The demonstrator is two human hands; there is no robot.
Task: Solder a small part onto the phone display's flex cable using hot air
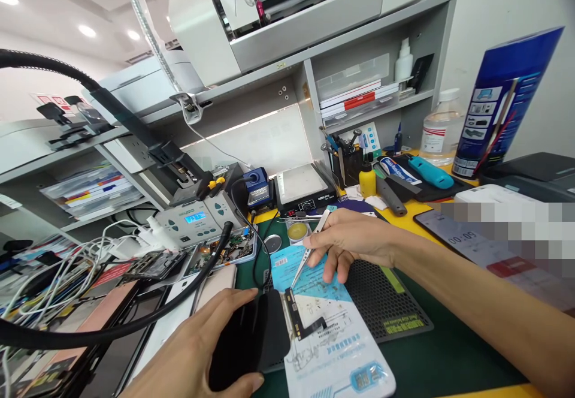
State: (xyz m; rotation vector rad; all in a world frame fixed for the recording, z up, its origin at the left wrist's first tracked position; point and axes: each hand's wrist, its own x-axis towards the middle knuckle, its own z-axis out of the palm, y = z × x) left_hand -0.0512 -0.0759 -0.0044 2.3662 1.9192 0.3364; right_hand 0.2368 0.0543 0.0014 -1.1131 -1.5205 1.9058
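Note:
My right hand [348,242] pinches a pair of metal tweezers [309,248], whose tips meet the upper end of a black flex strip [294,314]. That strip lies along the edge of a black phone screen [251,338] and bends right over a blue-and-white printed packet [332,350]. The screen's left side is in my left hand [202,344], thumb at the bottom edge and fingers at the top. Under the packet are a dark perforated pad [381,302] and a green mat [449,350].
Phone parts and cables crowd the left, crossed by a black hose [179,302]. Behind are a soldering station [193,221], a hot plate [303,188] and a yellow bottle [367,179]. A large phone [476,242] lies right, beyond my right forearm.

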